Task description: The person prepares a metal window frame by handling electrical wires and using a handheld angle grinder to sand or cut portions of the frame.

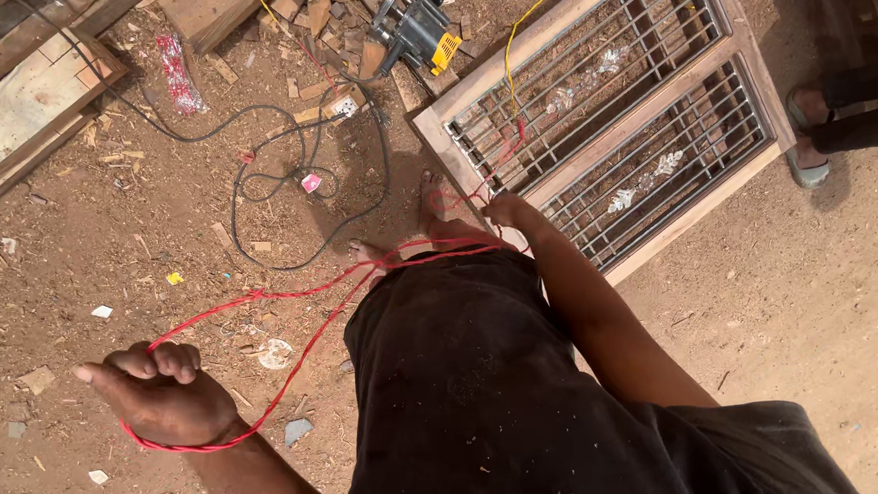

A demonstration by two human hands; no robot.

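My left hand point(161, 392) is closed around a red cord point(301, 289) that loops over the back of the hand and wrist. Two strands of the cord run up and right across my black clothing to my right hand point(505, 211), which pinches the cord near the corner of a wooden window frame point(594, 154) with a metal grille. More red cord lies tangled over the grille by that hand. My bare feet point(435, 212) stand on the dirt between the hands.
A black cable point(300, 179) coils on the sawdust-strewn ground. A power saw point(413, 28) lies among wood offcuts at top centre. Timber boards point(21, 109) are at top left. Another person's sandalled foot point(806, 138) is at the right edge.
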